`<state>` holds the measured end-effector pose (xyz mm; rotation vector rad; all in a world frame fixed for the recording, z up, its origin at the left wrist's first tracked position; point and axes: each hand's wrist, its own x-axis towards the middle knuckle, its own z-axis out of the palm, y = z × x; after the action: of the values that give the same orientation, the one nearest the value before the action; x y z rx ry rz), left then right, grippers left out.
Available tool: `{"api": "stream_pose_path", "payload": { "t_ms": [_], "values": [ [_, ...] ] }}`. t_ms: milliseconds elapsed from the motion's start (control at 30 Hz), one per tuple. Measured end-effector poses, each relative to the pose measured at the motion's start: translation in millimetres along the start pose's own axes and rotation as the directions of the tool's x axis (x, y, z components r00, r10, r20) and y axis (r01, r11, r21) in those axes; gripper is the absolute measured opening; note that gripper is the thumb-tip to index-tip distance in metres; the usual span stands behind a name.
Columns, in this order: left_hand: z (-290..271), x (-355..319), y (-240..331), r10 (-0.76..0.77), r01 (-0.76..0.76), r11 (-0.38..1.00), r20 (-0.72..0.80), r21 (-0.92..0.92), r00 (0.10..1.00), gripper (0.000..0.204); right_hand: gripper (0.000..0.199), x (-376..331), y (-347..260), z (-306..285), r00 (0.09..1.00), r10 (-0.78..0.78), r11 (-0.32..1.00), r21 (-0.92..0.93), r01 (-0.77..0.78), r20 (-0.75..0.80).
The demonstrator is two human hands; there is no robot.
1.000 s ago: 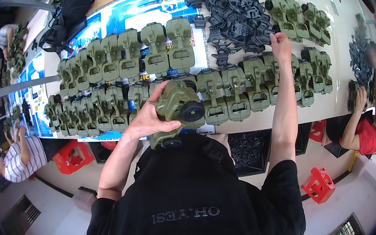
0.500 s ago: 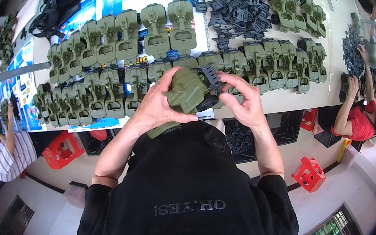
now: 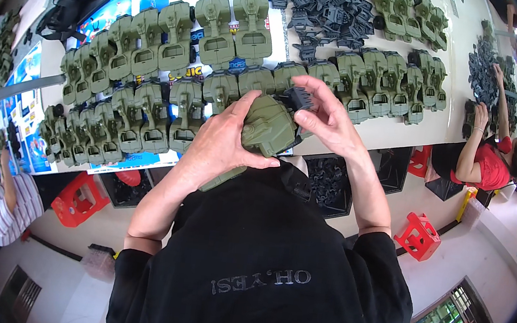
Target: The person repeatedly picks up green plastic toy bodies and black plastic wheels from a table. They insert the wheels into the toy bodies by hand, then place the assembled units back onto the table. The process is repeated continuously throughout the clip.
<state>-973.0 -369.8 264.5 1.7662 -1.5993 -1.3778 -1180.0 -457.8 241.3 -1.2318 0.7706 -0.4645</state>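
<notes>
My left hand (image 3: 221, 141) grips an olive-green toy car body (image 3: 266, 129) held above the table's near edge, close to my chest. My right hand (image 3: 325, 111) pinches a small dark grey plastic part (image 3: 298, 98) against the top right of that car body. Both hands touch the body. Rows of the same green car bodies (image 3: 151, 92) lie on the white table (image 3: 402, 130) just beyond my hands.
A heap of dark grey parts (image 3: 327, 10) lies at the far middle, with more green bodies (image 3: 402, 76) to the right. A person in red (image 3: 484, 165) sits at the right, another in stripes (image 3: 8, 203) at the left. Red stools (image 3: 419, 236) and black crates (image 3: 329, 182) stand under the table.
One second ago my right hand reached far across the table to the grey parts; it has come back with a grey part and now presses it on the car body.
</notes>
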Motion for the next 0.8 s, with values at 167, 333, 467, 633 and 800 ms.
{"api": "stream_pose_path", "payload": {
  "t_ms": [167,333,467,633,800],
  "values": [
    [-5.7,-0.6,5.0,0.037,-0.037,0.998,-0.015,-0.048,0.999,0.107,0.049,9.0,14.5,-25.8,0.991,0.09,0.878,0.461,-0.125,0.096],
    [-3.7,-2.9,4.0,0.078,-0.078,0.997,-0.077,-0.004,0.994,0.102,0.043,8.9,22.3,-30.1,0.976,0.206,0.835,0.507,-0.214,0.073],
    [-2.4,4.6,4.3,0.152,-0.153,0.987,0.028,0.043,0.988,0.103,0.046,7.6,10.5,-13.2,0.92,0.373,0.91,0.239,-0.338,-0.118],
    [4.3,6.4,0.2,0.219,-0.221,0.975,0.06,0.028,0.974,0.1,0.049,7.8,10.1,16.6,0.91,-0.007,0.863,-0.462,-0.204,-0.415],
    [2.8,9.4,0.9,0.14,-0.114,0.977,0.139,-0.179,0.98,0.099,0.037,9.2,23.7,23.8,0.841,-0.341,0.936,-0.236,0.262,-0.419]
  ]
}}
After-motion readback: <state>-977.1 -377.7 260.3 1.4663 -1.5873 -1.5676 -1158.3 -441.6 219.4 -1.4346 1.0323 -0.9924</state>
